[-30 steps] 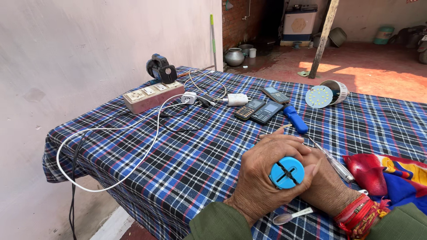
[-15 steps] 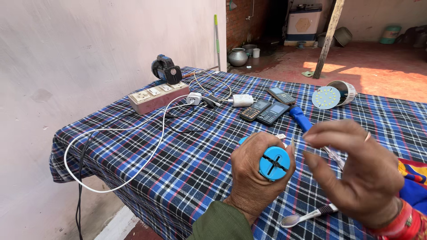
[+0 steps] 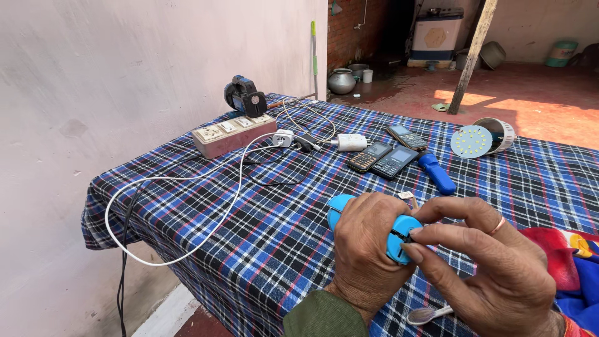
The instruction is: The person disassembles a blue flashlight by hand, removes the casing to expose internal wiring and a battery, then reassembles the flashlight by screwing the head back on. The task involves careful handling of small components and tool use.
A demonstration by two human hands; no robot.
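Low centre of the frame: my left hand [image 3: 368, 249] is wrapped around a blue gadget [image 3: 399, 237], gripping it with its round slotted end turned toward the right hand. My right hand [image 3: 493, 274], lower right, is not clenched; its fingertips [image 3: 415, 232] pinch at that slotted end, touching it. There is a ring on one right finger. The gadget is off the desk [image 3: 274, 237], held just above the checked cloth.

Under the right hand a spoon [image 3: 427, 315] lies on the cloth. Red and blue fabric [image 3: 571, 256] sits at the right edge.

Mid frame: three phones [image 3: 387, 153] side by side, a blue handle [image 3: 435, 173] just right of them, a white charger [image 3: 351, 142] just left. Upper left of the desk: a power strip [image 3: 232, 134] with a dark blue tool [image 3: 244, 98] behind it. A white cable [image 3: 187, 206] loops from the strip toward the left desk edge. Upper right: an LED lamp [image 3: 482, 138] lying on its side. A metal pot [image 3: 342, 81] stands on the floor beyond, top centre.
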